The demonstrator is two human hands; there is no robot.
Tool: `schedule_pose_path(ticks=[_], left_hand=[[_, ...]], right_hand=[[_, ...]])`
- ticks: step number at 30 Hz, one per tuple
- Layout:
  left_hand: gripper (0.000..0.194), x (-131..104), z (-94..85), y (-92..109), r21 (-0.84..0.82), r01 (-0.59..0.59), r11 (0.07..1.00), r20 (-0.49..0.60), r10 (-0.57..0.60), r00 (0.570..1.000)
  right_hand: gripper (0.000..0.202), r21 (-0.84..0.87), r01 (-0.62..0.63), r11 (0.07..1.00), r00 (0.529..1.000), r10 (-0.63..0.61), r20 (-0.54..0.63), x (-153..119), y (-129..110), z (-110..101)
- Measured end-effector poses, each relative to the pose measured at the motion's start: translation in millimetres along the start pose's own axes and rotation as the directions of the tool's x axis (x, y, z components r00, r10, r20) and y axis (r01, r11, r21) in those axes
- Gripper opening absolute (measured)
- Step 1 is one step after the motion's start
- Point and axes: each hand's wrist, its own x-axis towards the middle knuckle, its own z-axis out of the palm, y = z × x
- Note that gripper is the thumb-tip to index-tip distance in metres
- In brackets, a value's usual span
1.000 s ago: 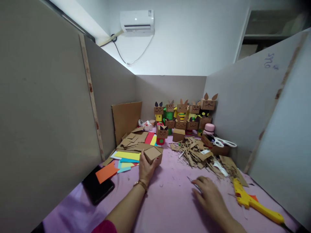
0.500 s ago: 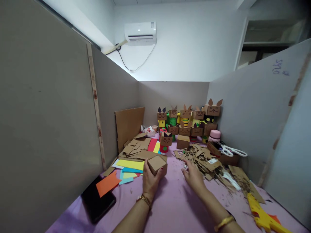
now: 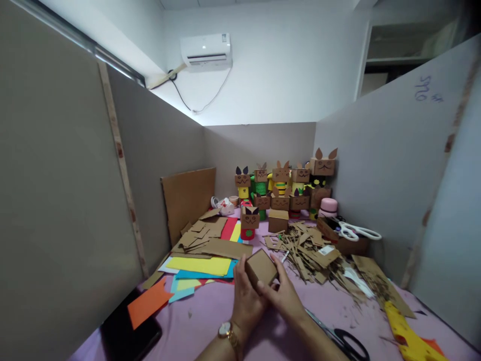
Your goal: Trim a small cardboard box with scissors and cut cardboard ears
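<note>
Between my two hands is a small brown cardboard box [image 3: 261,264], tilted with one square face up. My left hand [image 3: 246,293] grips it along the left side and underneath. On its right side, the fingers and thumb of my right hand [image 3: 283,296] are closed on it, with the thumb near the front edge. A slim white pen-like thing [image 3: 285,256] lies just beyond my right hand. Black-handled scissors [image 3: 347,342] rest beside my right forearm, partly hidden by it.
Cardboard animal figures [image 3: 280,188] stand at the back. Cardboard scraps [image 3: 308,250] pile up at right, near white-handled scissors [image 3: 356,231] and a yellow glue gun [image 3: 406,333]. Coloured paper [image 3: 199,265] and cardboard sheets [image 3: 227,247] lie left; orange paper [image 3: 148,303] covers part of a black device [image 3: 131,333].
My right hand has moved left from the scrap pile and taken hold of the box. My left hand has shifted slightly right with it. The black-handled scissors have come into view.
</note>
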Motion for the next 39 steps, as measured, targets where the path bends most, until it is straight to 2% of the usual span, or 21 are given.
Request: schedule_pose_path(ticks=[1,3,5,9,12,15,18,23,26,29,31,33,37,39], left_hand=[[0.086,-2.6,3.5,2.8,-0.009,-0.038,0.999,0.017,0.039,0.999],[0.096,-6.3,5.7,6.1,-0.017,-0.201,0.98,0.061,0.201,0.978],[0.102,-7.5,3.3,7.0,-0.012,-0.248,0.969,0.09,0.248,0.964],[0.106,-5.9,-1.7,6.6,-0.066,-0.1,0.993,0.17,0.11,0.979],[0.093,-4.1,-1.7,6.3,-0.093,-0.005,0.996,0.134,0.018,0.991],[0.084,-1.5,-3.5,6.1,-0.036,0.018,0.999,0.092,-0.014,0.996],[0.078,1.2,-8.1,6.6,0.023,-0.021,1.0,0.071,0.02,0.997],[0.074,1.3,-12.4,9.0,0.092,-0.085,0.992,0.037,0.082,0.996],[0.075,-1.9,-11.1,8.9,0.107,-0.132,0.985,0.069,0.125,0.99],[0.078,-5.5,-9.4,6.9,0.096,-0.184,0.978,0.102,0.174,0.98],[0.087,-6.5,-9.1,5.6,0.086,-0.181,0.98,0.108,0.172,0.979],[0.095,-6.3,-9.5,4.9,0.061,-0.157,0.986,0.158,0.146,0.977],[0.085,-4.8,-11.3,3.3,0.009,-0.095,0.995,0.314,0.087,0.945],[0.083,-4.5,-12.0,1.2,-0.001,-0.088,0.996,0.322,0.084,0.943]], right_hand=[[0.079,0.069,-0.03,0.997,0.999,0.032,-0.03,2.0,-2.0,-4.2],[0.064,0.184,-0.085,0.979,0.993,0.099,-0.068,6.1,-6.2,-12.4],[0.053,0.293,-0.135,0.946,0.984,0.162,-0.069,9.4,-9.9,-17.9],[0.045,0.446,-0.228,0.866,0.969,0.244,0.022,8.2,-14.7,-14.0],[0.041,0.498,-0.276,0.822,0.958,0.275,0.077,2.4,-16.1,-5.0],[0.043,0.512,-0.304,0.803,0.95,0.294,0.104,-2.3,-16.1,0.3],[0.048,0.499,-0.296,0.815,0.952,0.295,0.082,-3.5,-14.1,0.3],[0.052,0.418,-0.183,0.89,0.966,0.243,-0.094,1.0,-7.7,-8.4],[0.057,0.344,-0.135,0.929,0.971,0.193,-0.14,4.7,-3.3,-12.2],[0.054,0.311,-0.149,0.939,0.978,0.187,-0.095,6.7,0.6,-11.8],[0.053,0.313,-0.175,0.933,0.977,0.204,-0.064,6.5,2.5,-10.4],[0.057,0.328,-0.196,0.924,0.975,0.219,-0.034,4.7,3.9,-8.6],[0.061,0.366,-0.246,0.897,0.968,0.246,0.048,-1.8,6.0,-4.2],[0.058,0.389,-0.276,0.879,0.961,0.263,0.087,-4.1,5.7,-2.7]])
